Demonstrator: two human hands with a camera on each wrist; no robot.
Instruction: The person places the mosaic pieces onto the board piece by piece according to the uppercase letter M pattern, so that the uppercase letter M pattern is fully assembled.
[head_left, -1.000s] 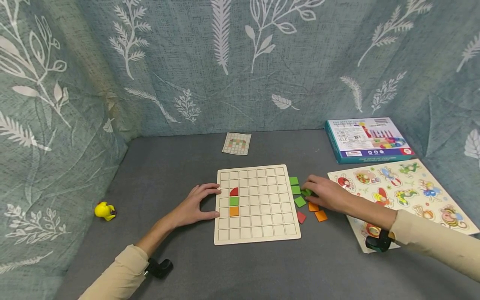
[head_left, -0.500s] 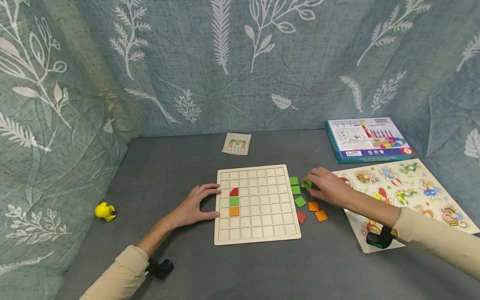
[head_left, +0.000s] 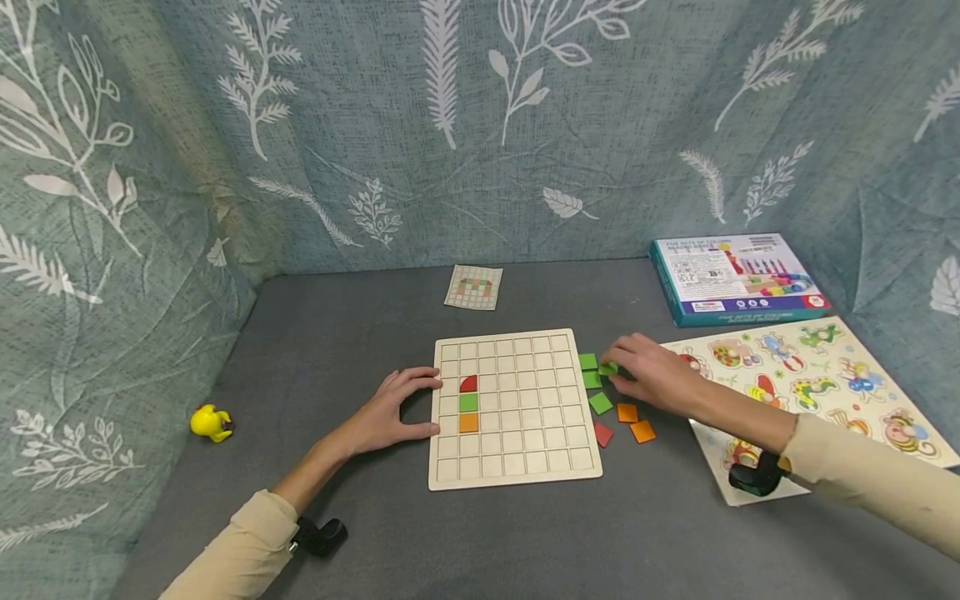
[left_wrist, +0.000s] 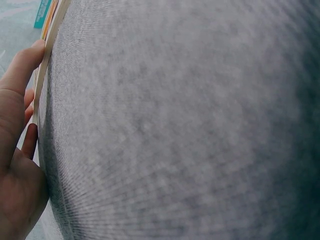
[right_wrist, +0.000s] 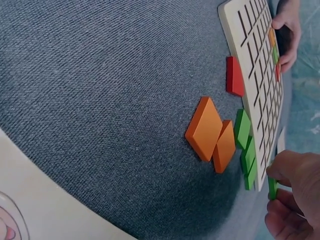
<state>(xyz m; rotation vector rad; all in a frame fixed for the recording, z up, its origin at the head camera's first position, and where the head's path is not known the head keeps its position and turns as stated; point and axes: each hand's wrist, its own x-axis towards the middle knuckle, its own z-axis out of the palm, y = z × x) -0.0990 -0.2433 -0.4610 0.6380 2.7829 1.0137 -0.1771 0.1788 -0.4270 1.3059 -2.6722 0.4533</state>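
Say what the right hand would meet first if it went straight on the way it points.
Going left, the right hand, pinching a green tile, would probably first meet the farthest loose green tile beside the board. Height is unclear; if raised enough, it might pass over that to the board.

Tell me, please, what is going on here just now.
A person's right hand pinches a green tile beside a grid board, while the left hand touches the board's left edge. A red piece, green piece and orange piece sit in one column on it. Loose tiles lie to its right, and a patterned card lies beyond.
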